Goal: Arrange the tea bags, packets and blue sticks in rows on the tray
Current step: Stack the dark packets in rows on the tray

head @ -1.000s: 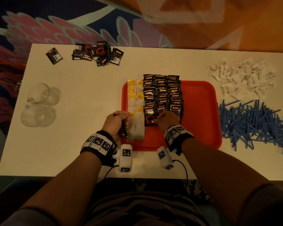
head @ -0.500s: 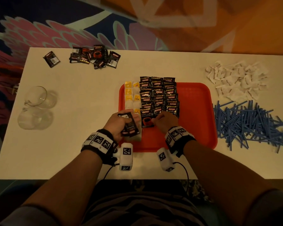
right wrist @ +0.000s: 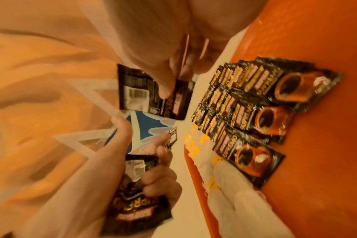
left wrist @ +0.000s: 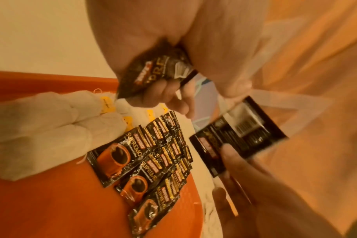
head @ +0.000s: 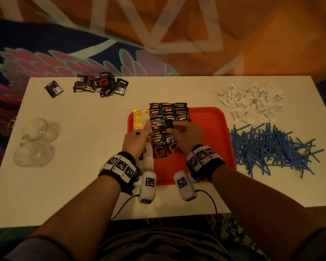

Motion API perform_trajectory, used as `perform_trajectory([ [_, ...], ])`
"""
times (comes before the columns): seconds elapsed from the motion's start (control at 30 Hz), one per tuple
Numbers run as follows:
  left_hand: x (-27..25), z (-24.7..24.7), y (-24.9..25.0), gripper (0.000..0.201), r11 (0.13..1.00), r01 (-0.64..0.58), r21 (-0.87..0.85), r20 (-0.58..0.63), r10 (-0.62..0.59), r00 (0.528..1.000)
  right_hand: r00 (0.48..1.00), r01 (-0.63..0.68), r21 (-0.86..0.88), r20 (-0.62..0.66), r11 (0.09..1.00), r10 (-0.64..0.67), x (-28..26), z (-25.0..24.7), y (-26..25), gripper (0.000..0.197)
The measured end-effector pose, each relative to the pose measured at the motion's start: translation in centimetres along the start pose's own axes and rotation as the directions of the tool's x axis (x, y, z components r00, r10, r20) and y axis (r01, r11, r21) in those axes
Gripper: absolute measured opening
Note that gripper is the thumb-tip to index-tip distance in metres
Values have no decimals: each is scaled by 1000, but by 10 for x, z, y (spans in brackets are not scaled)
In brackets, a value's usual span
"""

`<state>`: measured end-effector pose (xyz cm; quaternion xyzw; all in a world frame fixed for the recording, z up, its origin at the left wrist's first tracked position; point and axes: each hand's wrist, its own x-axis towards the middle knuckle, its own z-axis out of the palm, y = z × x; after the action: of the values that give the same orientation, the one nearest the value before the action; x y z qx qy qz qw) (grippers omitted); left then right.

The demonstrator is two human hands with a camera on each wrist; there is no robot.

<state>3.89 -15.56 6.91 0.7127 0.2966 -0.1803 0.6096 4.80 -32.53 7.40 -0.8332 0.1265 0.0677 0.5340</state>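
Observation:
A red tray (head: pixel 211 129) holds white tea bags with yellow tags (head: pixel 137 119) in its left column and rows of overlapping black coffee packets (head: pixel 167 110) beside them. Both hands hover over those rows. My left hand (head: pixel 148 128) grips a small stack of black packets (left wrist: pixel 153 74), fingers curled round it. My right hand (head: pixel 174 129) pinches a single black packet (right wrist: pixel 153 95) by its edge, barcode side showing, just right of the left hand's stack. A pile of blue sticks (head: pixel 271 147) lies on the table right of the tray, with white packets (head: pixel 252 102) behind it.
Loose black packets (head: pixel 102 84) lie heaped at the table's back left, with one more (head: pixel 53 88) apart from them. Two clear glass cups (head: pixel 36 129) stand near the left edge. The tray's right half is bare red.
My right hand has left the packet it pressed down at the row's near end, risen, and now pinches one packet at the left hand's stack. My left hand moved forward and right.

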Motion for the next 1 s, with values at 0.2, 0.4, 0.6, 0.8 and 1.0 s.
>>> perform_trajectory([
  [0.2, 4, -6, 8, 42, 883, 351, -312, 416, -205, 886, 952, 299, -154, 113, 942, -284, -3, 1, -4, 26],
  [0.4, -1, 1, 15, 14, 917, 101, -386, 178, -33, 983, 986, -105, 258, 154, 960, 67, -5, 0, -2, 23],
  [0.6, -5, 7, 16, 8, 939, 57, -338, 197, 11, 980, 961, 32, -146, 277, 989, 9, -3, 4, 3, 12],
  [0.8, 1, 13, 5, 6, 983, -17, -181, 84, 32, 996, 959, -40, -212, 267, 976, 98, -2, 4, 16, 18],
  [1.0, 12, 26, -14, 12, 997, -23, -69, -25, 21, 999, 939, -85, -249, 304, 965, 161, -8, 9, 30, 29],
])
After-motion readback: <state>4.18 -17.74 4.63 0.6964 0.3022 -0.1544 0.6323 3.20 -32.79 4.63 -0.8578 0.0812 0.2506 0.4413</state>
